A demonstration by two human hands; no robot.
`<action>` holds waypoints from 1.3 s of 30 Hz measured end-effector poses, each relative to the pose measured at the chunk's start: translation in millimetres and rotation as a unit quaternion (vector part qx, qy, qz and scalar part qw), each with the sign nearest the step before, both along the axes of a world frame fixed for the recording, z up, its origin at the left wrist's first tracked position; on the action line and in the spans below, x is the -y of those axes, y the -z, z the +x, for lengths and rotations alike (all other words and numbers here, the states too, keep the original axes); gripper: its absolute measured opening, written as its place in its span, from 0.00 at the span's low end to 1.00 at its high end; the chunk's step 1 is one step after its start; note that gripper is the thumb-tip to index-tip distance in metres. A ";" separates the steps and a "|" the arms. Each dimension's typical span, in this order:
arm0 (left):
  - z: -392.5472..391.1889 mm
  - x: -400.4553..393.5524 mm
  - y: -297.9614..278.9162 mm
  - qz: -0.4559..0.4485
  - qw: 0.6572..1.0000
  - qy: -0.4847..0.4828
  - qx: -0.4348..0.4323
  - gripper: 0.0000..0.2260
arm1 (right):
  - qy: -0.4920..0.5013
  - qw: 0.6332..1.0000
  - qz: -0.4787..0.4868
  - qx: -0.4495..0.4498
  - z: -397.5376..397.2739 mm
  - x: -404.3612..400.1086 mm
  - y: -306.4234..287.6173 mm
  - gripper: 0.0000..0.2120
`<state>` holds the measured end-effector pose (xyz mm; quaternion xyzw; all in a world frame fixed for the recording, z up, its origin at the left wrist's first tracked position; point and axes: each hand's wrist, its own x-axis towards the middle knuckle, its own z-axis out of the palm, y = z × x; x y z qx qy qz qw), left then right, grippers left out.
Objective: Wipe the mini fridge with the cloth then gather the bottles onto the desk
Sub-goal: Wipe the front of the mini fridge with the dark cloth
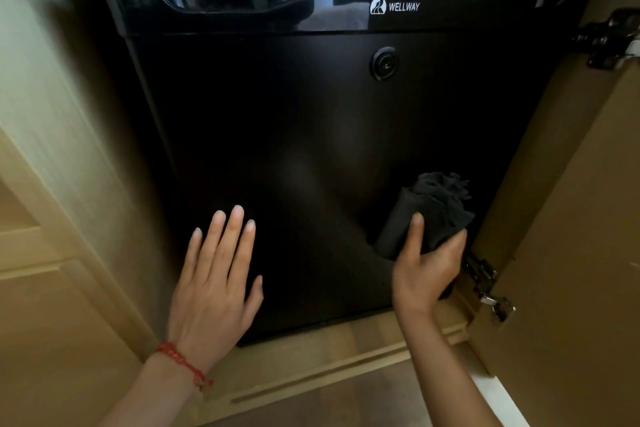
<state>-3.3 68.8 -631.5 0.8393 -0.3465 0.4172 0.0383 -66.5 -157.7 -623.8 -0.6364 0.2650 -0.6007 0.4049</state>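
Observation:
A black mini fridge (311, 114) with a white WELLWAY logo fills the middle of the head view, its door closed, set inside a wooden cabinet. My right hand (424, 270) grips a bunched black cloth (433, 211) and holds it against the lower right of the fridge door. My left hand (218, 277) lies flat with fingers spread on the lower left of the door; a red string bracelet circles its wrist. No bottles or desk are in view.
The wooden cabinet door (571, 218) stands swung out on the right, with metal hinges (488, 288) close to my right hand. A wooden cabinet wall (62, 149) rises on the left. A round lock (383, 63) sits on the upper fridge door.

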 end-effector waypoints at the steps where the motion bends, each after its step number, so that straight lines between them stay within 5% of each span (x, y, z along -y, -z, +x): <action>1: -0.5 0.7 0.2 -0.002 1.000 -0.002 0.000 0.28 | -0.013 1.000 -0.009 -0.004 2.3 -10.6 0.6 0.27; 3: -1.8 2.6 -0.3 -0.007 1.000 -0.005 0.000 0.28 | -0.040 0.996 -0.069 -0.042 7.5 -33.7 9.7 0.30; 6: -5.1 5.9 -1.1 -0.023 1.000 -0.008 -0.004 0.27 | -0.115 0.980 -0.146 -0.067 13.6 -58.9 25.1 0.14; 10: -13.3 11.2 4.6 -0.042 0.999 0.001 -0.017 0.27 | -0.152 0.968 -0.183 -0.074 11.1 -49.7 25.8 0.14; 17: -15.7 14.7 24.8 -0.006 0.999 0.000 -0.031 0.28 | -0.034 0.998 0.002 -0.057 -13.7 20.9 45.8 0.26; 21: -10.1 13.6 28.2 -0.004 0.999 0.001 -0.034 0.29 | -0.006 0.994 0.097 -0.044 -14.5 29.5 53.0 0.22; 28: -9.8 15.8 29.8 -0.008 1.000 0.003 -0.019 0.29 | -0.087 0.995 0.016 -0.056 -1.3 -33.8 53.8 0.39; 33: -11.1 15.9 28.1 -0.005 1.000 -0.006 -0.025 0.29 | -0.142 0.984 -0.069 -0.083 4.7 -57.9 58.4 0.19; 39: -13.5 16.9 27.8 -0.014 0.999 -0.009 -0.035 0.29 | -0.088 0.990 -0.054 -0.099 -5.4 -8.6 62.5 0.20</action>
